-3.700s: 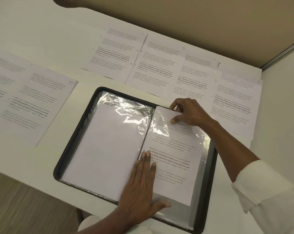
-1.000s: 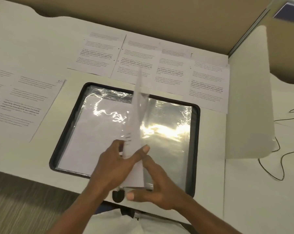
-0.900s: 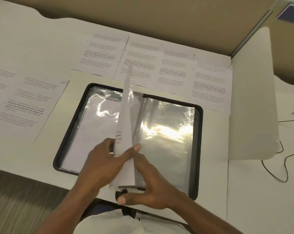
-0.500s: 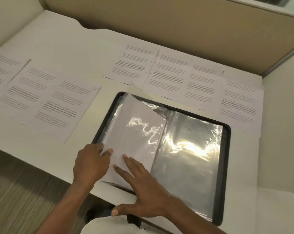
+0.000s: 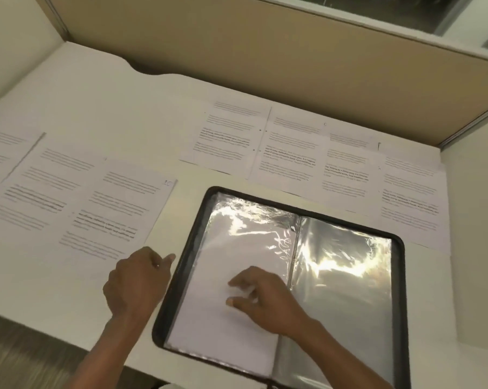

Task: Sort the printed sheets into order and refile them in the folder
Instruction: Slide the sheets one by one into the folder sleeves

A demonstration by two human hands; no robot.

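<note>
Left hand, lower left of centre: seen from the back, fingers loosely curled, one digit pointing right toward the folder's left rim; it holds nothing and lies just beside the folder. Right hand, lower centre: fingers bent, fingertips resting on the left page of the folder, with nothing visibly grasped. This area is blurred, so finer contact cannot be told.

Folder, lower centre to lower right: a black-rimmed display book lying open and flat on the desk, its near edge at the desk's front edge. The left sleeve contains a white sheet, blank side up, under glossy plastic with glare across its upper part. The right sleeve is clear, grey and reflective.

Printed sheets, upper right: a row of overlapping pages lying just beyond the folder's far rim, running from centre to the right edge of the desk. Printed sheets, left: a second overlapping group running to the left edge of the frame, the nearest page just beyond the left hand. The text is too small to read.

Background: a tan partition across the top and a white side panel at the right.
</note>
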